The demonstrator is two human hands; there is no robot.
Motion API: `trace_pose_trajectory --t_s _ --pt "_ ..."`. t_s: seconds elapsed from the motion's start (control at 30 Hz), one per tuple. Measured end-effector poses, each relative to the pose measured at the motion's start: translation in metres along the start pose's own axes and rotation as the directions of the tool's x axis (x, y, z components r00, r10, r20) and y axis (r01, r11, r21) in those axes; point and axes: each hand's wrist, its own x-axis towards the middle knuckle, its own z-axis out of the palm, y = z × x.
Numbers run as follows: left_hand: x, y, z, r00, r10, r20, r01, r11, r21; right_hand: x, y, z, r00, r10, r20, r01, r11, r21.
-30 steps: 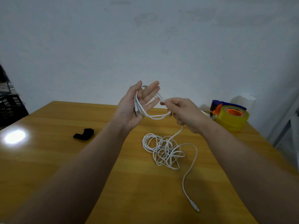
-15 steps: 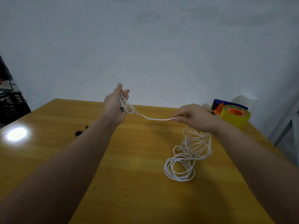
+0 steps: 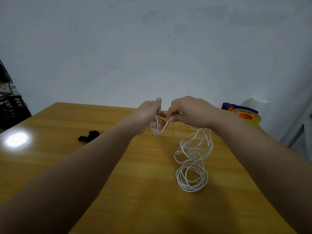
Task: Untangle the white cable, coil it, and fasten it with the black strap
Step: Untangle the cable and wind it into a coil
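Both hands have come close together since half a second ago, so the stretch of white cable that ran taut between them now sags in a short loop. At the far left a dark crate (image 3: 10,107) stands beyond the edge of the wooden worktop (image 3: 50,146). The black strap (image 3: 89,136) lies on the worktop, folded and untouched, left of the left forearm and well apart from the cable. The left hand (image 3: 148,115) is raised above the worktop with its thumb up and its fingers (image 3: 160,114) curled round a few small loops of the white cable (image 3: 193,153). Just beside it, the right hand (image 3: 190,112) pinches the cable between the thumb and the tips of its fingers (image 3: 173,119), which are bent downward. From under the right hand the cable drops in loose, crossing strands to a tangled heap on the worktop, whose nearer part forms a rough ring. At the far right corner of the worktop sits a yellow tape roll (image 3: 256,120) with an orange core, mounted on a blue dispenser (image 3: 239,107).
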Motion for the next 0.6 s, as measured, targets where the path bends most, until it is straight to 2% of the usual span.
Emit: trace_pose_trajectory --t_s 0.1,0.2,0.3,0.33,0.4,0.47,0.5,0.53,0.6 --pt "-0.002 -0.001 0.004 0.998 -0.012 0.06 0.01 0.999 0.031 0.001 0.003 0.003 0.999 0.012 -0.051 -0.006 0.993 0.12" --pt "-0.007 0.002 0.013 0.995 -0.023 0.097 0.017 0.997 0.069 0.005 0.006 0.011 0.987 -0.018 -0.157 0.055 0.972 0.23" --pt "-0.009 0.004 0.016 0.972 -0.079 0.223 0.082 0.997 -0.003 0.006 0.014 0.017 0.959 0.117 -0.258 -0.009 0.922 0.388" --pt "-0.009 0.004 0.015 0.956 -0.097 0.278 0.118 0.991 -0.06 0.005 0.017 0.019 0.96 0.168 -0.223 -0.05 0.89 0.454" --pt "-0.01 0.006 0.011 0.925 -0.111 0.364 0.188 0.965 -0.184 -0.001 0.024 0.021 0.98 0.194 -0.033 -0.13 0.764 0.632" --pt "-0.011 0.007 0.007 0.891 -0.097 0.443 0.234 0.935 -0.267 -0.007 0.031 0.025 0.984 0.099 0.151 -0.181 0.551 0.815" --pt "-0.012 0.008 0.005 0.871 -0.084 0.484 0.251 0.923 -0.291 -0.009 0.032 0.027 0.98 0.061 0.189 -0.195 0.476 0.858" --pt "-0.013 0.008 0.003 0.854 -0.069 0.516 0.264 0.911 -0.316 -0.011 0.032 0.028 0.98 0.042 0.195 -0.193 0.448 0.873" --pt "-0.015 0.008 -0.002 0.846 -0.034 0.532 0.277 0.88 -0.385 -0.011 0.033 0.029 0.989 0.042 0.142 -0.145 0.473 0.869"
